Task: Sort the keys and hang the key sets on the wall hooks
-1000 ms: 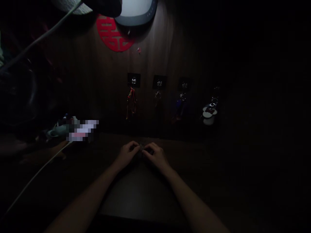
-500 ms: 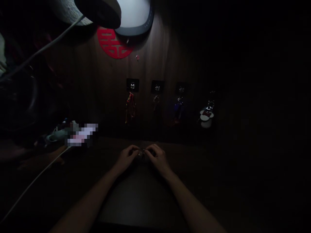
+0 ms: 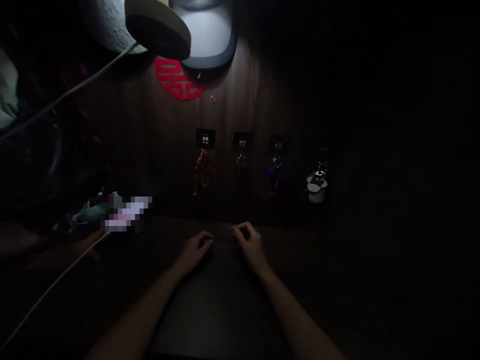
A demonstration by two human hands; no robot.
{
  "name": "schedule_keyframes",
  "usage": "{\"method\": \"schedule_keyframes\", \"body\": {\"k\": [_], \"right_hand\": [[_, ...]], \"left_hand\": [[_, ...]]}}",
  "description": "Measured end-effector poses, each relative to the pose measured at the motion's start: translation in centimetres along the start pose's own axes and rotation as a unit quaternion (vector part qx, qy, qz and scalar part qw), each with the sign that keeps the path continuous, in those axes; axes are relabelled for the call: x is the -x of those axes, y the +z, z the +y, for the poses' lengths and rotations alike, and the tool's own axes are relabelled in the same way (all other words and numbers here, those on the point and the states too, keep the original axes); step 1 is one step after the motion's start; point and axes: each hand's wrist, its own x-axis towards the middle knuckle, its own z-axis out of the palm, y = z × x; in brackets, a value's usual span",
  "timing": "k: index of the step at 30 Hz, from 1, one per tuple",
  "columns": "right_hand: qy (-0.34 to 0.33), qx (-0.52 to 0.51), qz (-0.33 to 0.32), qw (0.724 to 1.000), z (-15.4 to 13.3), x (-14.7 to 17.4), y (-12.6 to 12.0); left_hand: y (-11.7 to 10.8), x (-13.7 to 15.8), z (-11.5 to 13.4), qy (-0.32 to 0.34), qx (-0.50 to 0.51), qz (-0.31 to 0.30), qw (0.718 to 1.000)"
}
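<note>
My left hand (image 3: 197,247) is closed in a pinch above the dark tabletop (image 3: 210,305), with a tiny glint at its fingertips. Facing it across a short gap, my right hand (image 3: 250,244) also pinches, and something small and shiny shows at its thumb and forefinger. Too little light falls there to tell what either pinch holds. Beyond the hands, keychains hang from dark square hooks: a red tasselled one (image 3: 201,167), a metal ring (image 3: 240,159), a blue one (image 3: 274,171) and a white figure with a red bow (image 3: 317,189).
A lit lamp-like device (image 3: 208,37) and a round-headed object (image 3: 159,30) with a white cable stand over the upper left. A red paper-cut emblem (image 3: 180,82) is on the wood panel. Left of my arms lies a blurred-out pale item (image 3: 129,214) with a cable (image 3: 56,280).
My hands have moved apart; before, their fingertips met around a small shiny object. The view has tilted up slightly, so the background sits a little lower.
</note>
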Motion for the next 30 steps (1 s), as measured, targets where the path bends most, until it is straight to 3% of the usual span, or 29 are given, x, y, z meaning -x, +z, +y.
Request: {"method": "schedule_keyframes", "body": {"k": [7,12,24,30], "right_hand": [[0.04,-0.09,0.04,0.994,0.8,-1.2,-0.6],[0.039,-0.112,0.049,0.992,-0.4,-2.9,-1.7],[-0.096,-0.08,0.147,0.981,-7.8,-13.9,-3.1],[-0.101,-0.106,0.158,0.977,-9.4,-17.8,-2.3]], "left_hand": [[-0.1,-0.4,-0.4,-0.015,0.037,-0.01,0.999],[-0.1,-0.3,-0.4,-0.021,0.055,-0.013,0.998],[-0.2,-0.4,-0.4,-0.039,0.09,-0.023,0.995],[-0.1,-0.4,-0.6,-0.041,0.088,-0.02,0.995]]}}
